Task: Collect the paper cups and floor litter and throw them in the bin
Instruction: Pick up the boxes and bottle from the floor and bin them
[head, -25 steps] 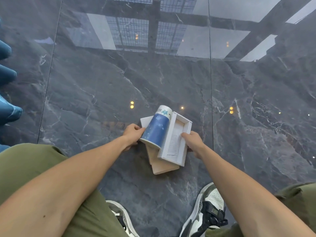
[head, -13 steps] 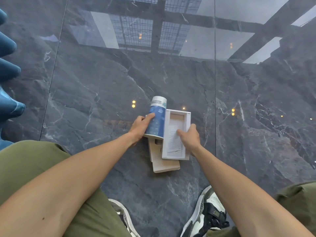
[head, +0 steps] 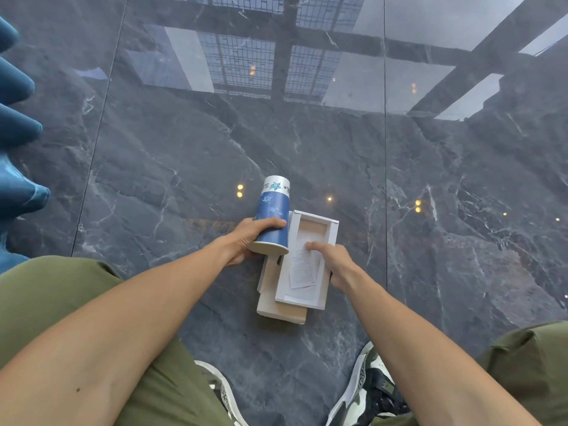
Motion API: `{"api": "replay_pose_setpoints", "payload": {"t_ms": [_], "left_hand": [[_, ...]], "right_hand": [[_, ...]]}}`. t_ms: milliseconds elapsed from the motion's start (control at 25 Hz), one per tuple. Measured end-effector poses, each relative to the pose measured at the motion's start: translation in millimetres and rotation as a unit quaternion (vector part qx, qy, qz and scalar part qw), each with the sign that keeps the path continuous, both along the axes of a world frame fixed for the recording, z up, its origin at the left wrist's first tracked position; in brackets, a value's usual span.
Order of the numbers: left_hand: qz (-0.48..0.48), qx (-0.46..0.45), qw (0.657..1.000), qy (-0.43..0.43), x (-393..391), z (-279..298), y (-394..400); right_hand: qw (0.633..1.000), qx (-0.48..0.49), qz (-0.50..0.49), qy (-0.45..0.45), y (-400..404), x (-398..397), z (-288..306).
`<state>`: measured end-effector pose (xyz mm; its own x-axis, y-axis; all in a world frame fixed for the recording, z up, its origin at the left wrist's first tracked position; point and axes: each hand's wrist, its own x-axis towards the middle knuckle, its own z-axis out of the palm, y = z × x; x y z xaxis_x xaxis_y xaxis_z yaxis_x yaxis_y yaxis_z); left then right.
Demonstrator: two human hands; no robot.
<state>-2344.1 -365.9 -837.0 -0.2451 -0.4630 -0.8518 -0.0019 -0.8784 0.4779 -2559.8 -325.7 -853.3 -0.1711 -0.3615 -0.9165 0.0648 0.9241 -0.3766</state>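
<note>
Fingers of the left hand [head: 246, 239] wrap the blue paper cup [head: 272, 215], mouth nearest the person, just left of a white box tray [head: 329, 241]. The right hand [head: 333, 265] grips the tray's right wall, thumb pressing a leaflet [head: 302, 270] inside, above a beige box [head: 281, 309] on the marble floor [head: 169, 167].

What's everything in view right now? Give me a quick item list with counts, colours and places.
paper cup: 1 stack, blue and white, held mouth toward the camera in the left hand
box tray: 1, white, open, on top of the flat box
paper slip: 1, white, printed, inside the tray
flat box: 1, beige, on the floor under the tray
floor: dark grey marble tiles, glossy
upholstery: blue, left edge
shoes: 2, camouflage pattern, bottom
hands: left gripping cup; right on tray
</note>
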Motion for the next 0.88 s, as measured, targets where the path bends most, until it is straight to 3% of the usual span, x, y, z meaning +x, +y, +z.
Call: {"api": "replay_pose_setpoints", "payload": {"t_ms": [240,360,480,640,880], "left_hand": [[0.022,-0.021,0.999,0.033,-5,59,-1],[0.023,-0.005,0.999,0.044,-2,143,21],[0.018,0.015,0.998,0.066,2,244,42],[0.003,0.038,0.993,0.109,13,418,62],[-0.002,0.025,0.993,0.118,48,618,99]], "right_hand": [[0.997,-0.034,-0.038,-0.05,-6,-8,48],[0.999,-0.012,-0.02,-0.024,5,-12,126],[1.0,0.015,0.008,-0.007,17,-10,224],[0.999,0.039,0.034,-0.006,30,-5,385],[0.99,0.001,0.137,-0.036,50,26,623]]}}
